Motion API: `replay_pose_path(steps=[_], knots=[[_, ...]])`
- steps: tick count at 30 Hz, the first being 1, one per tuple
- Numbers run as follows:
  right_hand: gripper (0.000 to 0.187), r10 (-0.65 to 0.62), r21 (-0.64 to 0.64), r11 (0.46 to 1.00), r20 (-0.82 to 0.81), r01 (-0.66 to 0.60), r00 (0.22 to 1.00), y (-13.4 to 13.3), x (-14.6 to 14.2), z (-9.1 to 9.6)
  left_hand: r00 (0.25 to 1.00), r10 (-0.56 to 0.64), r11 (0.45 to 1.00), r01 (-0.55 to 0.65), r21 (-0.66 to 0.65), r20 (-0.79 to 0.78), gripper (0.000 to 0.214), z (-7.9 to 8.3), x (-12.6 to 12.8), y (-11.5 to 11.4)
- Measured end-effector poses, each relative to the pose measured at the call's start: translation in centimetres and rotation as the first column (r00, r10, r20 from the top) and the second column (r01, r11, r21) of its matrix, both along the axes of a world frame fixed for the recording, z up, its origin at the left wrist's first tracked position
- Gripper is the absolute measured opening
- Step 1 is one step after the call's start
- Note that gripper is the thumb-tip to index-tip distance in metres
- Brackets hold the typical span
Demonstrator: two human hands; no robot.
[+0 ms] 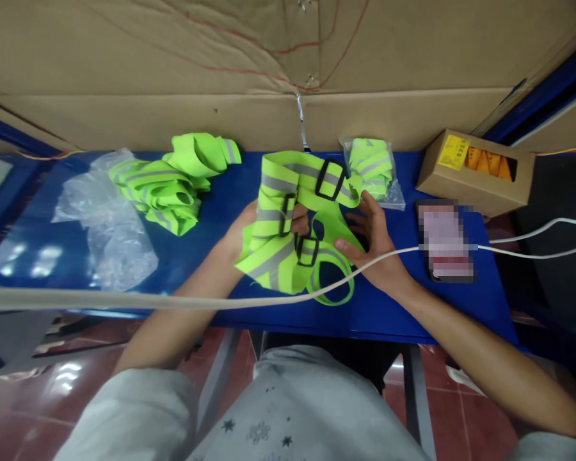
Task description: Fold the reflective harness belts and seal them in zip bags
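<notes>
A neon-yellow reflective strap belt [274, 256] with grey stripes and black slide buckles is held up over the table. My left hand [299, 221] is wrapped round it from behind; the folded strap covers most of that hand, and only some curled fingers show. Beside the belt's right side is my right hand [381, 246], thumb and fingers apart, with its fingertips close to the loose strap. Whether those fingertips touch the strap is hard to tell. One loop of the belt hangs down between the hands.
A blue table [379, 307] carries another bundle of reflective straps [173, 186], crumpled clear plastic bags [110, 224], a bagged strap set [372, 168], a phone [445, 240] and a cardboard box [480, 169]. A white cable [249, 302] crosses in front of my arms.
</notes>
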State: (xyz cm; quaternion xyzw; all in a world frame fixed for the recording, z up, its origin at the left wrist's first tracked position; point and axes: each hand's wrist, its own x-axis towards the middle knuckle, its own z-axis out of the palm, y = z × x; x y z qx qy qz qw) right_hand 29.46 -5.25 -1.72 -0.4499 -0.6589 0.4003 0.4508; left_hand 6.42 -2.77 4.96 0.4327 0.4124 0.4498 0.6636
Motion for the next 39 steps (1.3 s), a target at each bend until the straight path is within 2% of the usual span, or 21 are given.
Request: replay_pose_path(steps=[2, 5, 7, 9, 10, 12, 13, 15, 18, 21, 23, 26, 28, 33, 37, 39], knots=[[0.107, -0.026, 0.073, 0.997, 0.056, 0.022, 0.998, -0.1, 0.0, 0.0, 0.986, -0.104, 0.983, 0.123, -0.140, 0.132, 0.041, -0.8, -0.1, -0.5], [0.107, -0.047, 0.158, 0.987, 0.157, 0.021, 0.986, -0.2, 0.2, 0.4, 0.934, -0.203, 0.907, 0.292, -0.304, 0.293, 0.036, -1.2, -0.5, -0.7], [0.100, -0.049, 0.183, 0.983, 0.217, 0.008, 0.975, -0.2, 0.3, 0.7, 0.913, -0.244, 0.856, 0.361, -0.370, 0.326, 0.045, -0.9, -0.8, -0.5], [0.091, -0.057, 0.206, 0.979, 0.276, -0.001, 0.959, -0.3, 0.4, 0.9, 0.895, -0.264, 0.824, 0.403, -0.399, 0.358, 0.064, -0.4, -1.1, -0.3], [0.087, -0.069, 0.222, 0.975, 0.301, 0.001, 0.951, -0.3, 0.4, 0.9, 0.889, -0.266, 0.822, 0.411, -0.394, 0.371, 0.071, -0.3, -1.3, -0.3], [0.079, -0.108, 0.266, 0.964, 0.331, 0.017, 0.937, -0.3, 0.4, 1.2, 0.886, -0.242, 0.860, 0.385, -0.334, 0.396, 0.081, -0.3, -1.6, -0.5], [0.070, -0.134, 0.294, 0.955, 0.340, 0.031, 0.931, -0.3, 0.4, 1.3, 0.885, -0.219, 0.885, 0.357, -0.298, 0.410, 0.084, -0.4, -1.8, -0.7], [0.042, -0.166, 0.362, 0.932, 0.358, 0.027, 0.919, -0.4, 0.4, 1.8, 0.885, -0.172, 0.918, 0.303, -0.254, 0.434, 0.086, -0.9, -2.2, -1.1], [0.004, -0.043, 0.435, 0.889, 0.388, -0.142, 0.921, -0.6, 0.3, 2.5, 0.879, -0.136, 0.935, 0.267, -0.234, 0.456, 0.077, -1.6, -2.1, -1.8], [0.008, 0.108, 0.434, 0.847, 0.425, -0.307, 0.899, -0.7, 0.2, 2.8, 0.872, -0.091, 0.925, 0.253, -0.285, 0.481, 0.061, -2.0, -1.1, -2.2], [0.022, 0.117, 0.411, 0.854, 0.448, -0.321, 0.886, -0.7, 0.0, 2.7, 0.874, -0.042, 0.911, 0.232, -0.340, 0.484, 0.052, -2.1, -0.3, -2.4], [0.054, 0.126, 0.365, 0.873, 0.474, -0.324, 0.871, -0.8, -0.1, 2.5, 0.882, 0.029, 0.894, 0.187, -0.408, 0.470, 0.043, -2.1, 0.6, -2.3], [0.063, 0.163, 0.329, 0.873, 0.499, -0.360, 0.851, -1.0, -0.2, 2.4, 0.890, 0.083, 0.876, 0.149, -0.459, 0.448, 0.043, -2.1, 0.8, -2.1], [0.051, 0.215, 0.259, 0.884, 0.513, -0.389, 0.831, -1.4, -0.2, 2.6, 0.921, 0.126, 0.889, 0.060, -0.453, 0.370, 0.051, -2.0, 0.7, -1.4], [0.036, 0.219, 0.268, 0.887, 0.472, -0.376, 0.854, -1.3, -0.1, 2.7, 0.920, 0.144, 0.863, 0.063, -0.501, 0.364, 0.062, -1.4, 0.2, -0.9], [0.026, 0.202, 0.288, 0.890, 0.447, -0.354, 0.872, -1.2, -0.1, 2.8, 0.922, 0.191, 0.860, 0.008, -0.510, 0.337, 0.061, -1.0, -0.2, -0.7]])
